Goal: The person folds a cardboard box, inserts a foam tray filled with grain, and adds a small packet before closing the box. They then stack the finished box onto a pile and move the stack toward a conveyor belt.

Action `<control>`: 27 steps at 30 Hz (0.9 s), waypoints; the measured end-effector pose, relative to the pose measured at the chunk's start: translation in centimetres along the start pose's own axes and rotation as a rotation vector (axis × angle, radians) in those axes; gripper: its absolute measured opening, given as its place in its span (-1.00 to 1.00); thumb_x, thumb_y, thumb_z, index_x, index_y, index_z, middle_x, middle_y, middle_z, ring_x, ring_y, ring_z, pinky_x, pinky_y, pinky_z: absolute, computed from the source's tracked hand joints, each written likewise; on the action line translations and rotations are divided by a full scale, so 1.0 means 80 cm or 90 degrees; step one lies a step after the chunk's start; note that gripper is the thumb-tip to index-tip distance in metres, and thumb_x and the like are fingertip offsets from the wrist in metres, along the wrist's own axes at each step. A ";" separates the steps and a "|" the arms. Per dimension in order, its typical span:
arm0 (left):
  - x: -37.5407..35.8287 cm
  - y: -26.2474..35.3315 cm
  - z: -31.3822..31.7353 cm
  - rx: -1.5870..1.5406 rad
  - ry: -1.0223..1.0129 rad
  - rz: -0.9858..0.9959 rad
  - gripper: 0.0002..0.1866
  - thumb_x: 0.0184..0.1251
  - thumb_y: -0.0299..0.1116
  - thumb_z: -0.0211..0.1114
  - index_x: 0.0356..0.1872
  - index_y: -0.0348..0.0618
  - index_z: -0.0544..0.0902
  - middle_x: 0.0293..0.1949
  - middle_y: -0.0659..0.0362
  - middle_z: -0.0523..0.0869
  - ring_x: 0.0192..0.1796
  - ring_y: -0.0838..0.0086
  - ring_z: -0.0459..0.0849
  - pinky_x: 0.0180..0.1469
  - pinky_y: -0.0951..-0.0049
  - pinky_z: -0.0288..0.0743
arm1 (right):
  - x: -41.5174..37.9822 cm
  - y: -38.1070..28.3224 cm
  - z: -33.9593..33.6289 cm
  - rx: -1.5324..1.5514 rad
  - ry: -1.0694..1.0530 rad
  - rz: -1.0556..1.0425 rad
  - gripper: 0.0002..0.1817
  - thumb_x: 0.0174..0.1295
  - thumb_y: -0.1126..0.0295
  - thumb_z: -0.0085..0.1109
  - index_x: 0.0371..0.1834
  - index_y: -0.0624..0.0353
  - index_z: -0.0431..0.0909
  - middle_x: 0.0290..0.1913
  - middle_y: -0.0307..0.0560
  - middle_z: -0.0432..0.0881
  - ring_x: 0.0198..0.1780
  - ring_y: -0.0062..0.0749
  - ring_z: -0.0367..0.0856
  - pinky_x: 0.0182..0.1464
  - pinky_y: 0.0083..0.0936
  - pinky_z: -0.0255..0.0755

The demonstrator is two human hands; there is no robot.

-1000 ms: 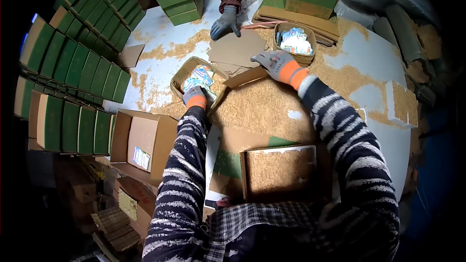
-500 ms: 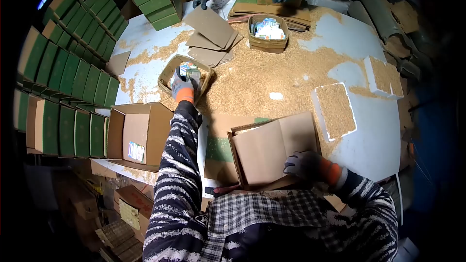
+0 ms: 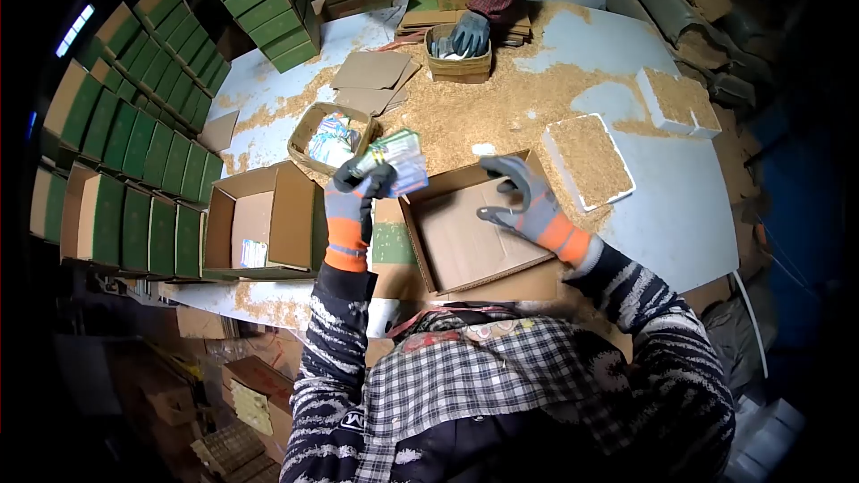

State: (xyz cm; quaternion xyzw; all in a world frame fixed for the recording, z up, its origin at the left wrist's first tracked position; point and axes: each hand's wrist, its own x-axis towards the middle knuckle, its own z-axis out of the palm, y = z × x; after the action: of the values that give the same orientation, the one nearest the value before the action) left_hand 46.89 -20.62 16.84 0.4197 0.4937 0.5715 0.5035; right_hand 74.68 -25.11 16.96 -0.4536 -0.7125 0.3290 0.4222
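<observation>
Green boxes (image 3: 134,215) line the table's (image 3: 667,215) left edge, an open box (image 3: 301,210) at its near left corner. Next, a basket (image 3: 304,159) of cards (image 3: 331,139); just beside it, the left hand (image 3: 361,186) grips a card bundle (image 3: 401,163). A lined box (image 3: 474,234) lies at the near edge; over its right side, the right hand (image 3: 534,201) is empty, fingers wide.

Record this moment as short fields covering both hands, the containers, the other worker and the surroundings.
Left hand: holds a fanned bunch of printed cards
Right hand: open, holding nothing visible, over the right side of the front box
Front box: open, brown bottom showing
Left box: open, printed item inside
Near basket: printed items inside
Far basket: co-worker's gloved hand inside
Tabletop: white, partly strewn with tan shavings
Stacks: green-sided boxes at left
</observation>
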 end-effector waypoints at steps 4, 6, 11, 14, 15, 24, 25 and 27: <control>-0.037 -0.006 0.029 0.041 -0.171 -0.033 -0.77 0.22 -0.45 0.41 -0.17 -0.31 0.59 -0.29 0.08 0.75 -0.30 0.48 0.71 -0.21 0.52 0.57 | 0.034 0.026 0.047 0.255 0.004 0.136 -0.31 -0.07 0.21 0.60 0.09 0.32 0.50 -0.01 -0.07 0.60 -0.03 -0.49 0.58 -0.03 -0.48 0.56; -0.040 -0.020 0.033 -0.025 -0.180 -0.055 -0.73 0.23 -0.41 0.41 -0.13 -0.33 0.60 -0.24 0.08 0.75 -0.24 0.48 0.72 -0.13 0.50 0.60 | 0.044 0.031 0.049 0.484 -0.047 0.329 -0.41 -0.02 0.18 0.57 0.00 0.34 0.58 -0.20 -0.12 0.69 -0.27 -0.54 0.63 -0.18 -0.61 0.58; -0.037 -0.023 0.027 -0.043 -0.128 -0.092 -0.73 0.15 -0.48 0.48 -0.15 -0.34 0.65 -0.23 0.12 0.76 -0.22 0.54 0.71 -0.13 0.59 0.59 | 0.029 0.038 0.029 0.245 -0.043 0.366 -0.44 0.12 0.02 0.44 -0.12 0.39 0.64 -0.32 -0.07 0.72 -0.48 -0.53 0.63 -0.39 -0.59 0.51; -0.004 -0.026 0.008 0.012 -0.044 -0.045 -0.76 0.14 -0.50 0.48 -0.18 -0.34 0.67 -0.24 0.13 0.76 -0.25 0.56 0.70 -0.16 0.59 0.57 | 0.016 0.057 0.020 0.073 0.032 0.207 -0.45 0.20 -0.05 0.29 -0.14 0.34 0.66 -0.34 0.03 0.74 -0.42 -0.29 0.69 -0.30 -0.39 0.55; 0.023 -0.039 -0.003 0.084 0.060 0.062 -0.79 0.16 -0.50 0.46 -0.20 -0.34 0.67 -0.28 0.15 0.76 -0.27 0.59 0.67 -0.18 0.58 0.54 | 0.009 0.052 0.016 -0.148 -0.071 0.222 -0.43 0.21 -0.08 0.25 -0.09 0.31 0.65 -0.30 0.07 0.73 -0.31 -0.16 0.70 -0.18 -0.33 0.55; 0.250 -0.165 -0.139 0.972 0.049 -0.003 -0.48 0.09 -0.18 0.40 0.14 0.07 0.58 0.16 0.06 0.62 0.22 0.16 0.56 0.21 0.22 0.43 | -0.024 0.041 -0.036 -0.228 0.084 -0.023 -0.25 0.09 0.43 0.36 0.39 0.28 0.26 0.38 0.15 0.32 0.32 -0.03 0.40 0.33 -0.30 0.34; 0.245 -0.158 -0.124 1.069 -0.050 -0.153 -0.30 0.09 -0.13 0.40 0.33 0.13 0.43 0.33 0.02 0.46 0.38 0.09 0.40 0.36 0.07 0.27 | -0.020 0.045 -0.057 -0.259 0.095 -0.014 -0.25 0.13 0.50 0.27 0.42 0.30 0.19 0.38 0.18 0.31 0.41 -0.04 0.28 0.35 -0.26 0.31; 0.226 -0.154 -0.101 0.982 0.042 -0.007 -0.16 0.11 -0.12 0.41 0.46 0.11 0.25 0.45 -0.01 0.27 0.48 0.07 0.22 0.44 0.04 0.11 | -0.031 0.082 -0.086 -0.119 0.136 0.114 -0.21 0.15 0.60 0.17 0.50 0.20 0.09 0.46 0.05 0.20 0.44 -0.12 0.24 0.37 -0.32 0.27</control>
State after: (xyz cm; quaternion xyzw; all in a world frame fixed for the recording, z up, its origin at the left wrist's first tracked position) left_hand 38.40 -3.83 3.10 0.6322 0.7691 0.0753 0.0565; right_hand 83.87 -24.34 13.56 -0.5849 -0.6481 0.2475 0.4202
